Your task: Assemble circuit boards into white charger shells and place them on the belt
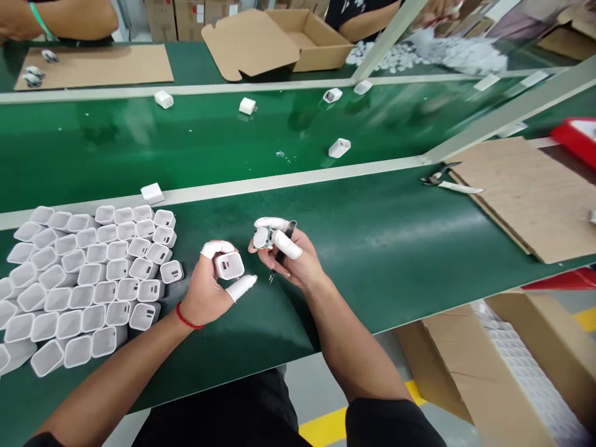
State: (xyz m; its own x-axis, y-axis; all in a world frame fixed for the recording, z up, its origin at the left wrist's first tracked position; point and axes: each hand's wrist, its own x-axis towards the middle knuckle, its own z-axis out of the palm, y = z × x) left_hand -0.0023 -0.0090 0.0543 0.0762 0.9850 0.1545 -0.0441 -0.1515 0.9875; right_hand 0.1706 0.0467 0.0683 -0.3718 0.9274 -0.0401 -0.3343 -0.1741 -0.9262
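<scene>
My left hand [209, 288], with white finger cots and a red string at the wrist, holds a white charger shell [228, 265] with its open end up. My right hand [288, 254], also in finger cots, pinches a small white part with a circuit board [262, 238] and keeps a black tool [280, 253] tucked along the palm. The two hands sit close together above the green table [372, 248]. Left of my left hand lies a dense cluster of empty white shells [88, 279].
A green conveyor belt [209, 136] behind carries a few loose white shells [339, 148]. Pliers [440, 177] lie beside a cardboard sheet [526, 192] at right. Open cardboard boxes [279, 40] and other people's arms are at the far side. A box of parts [521, 372] stands below right.
</scene>
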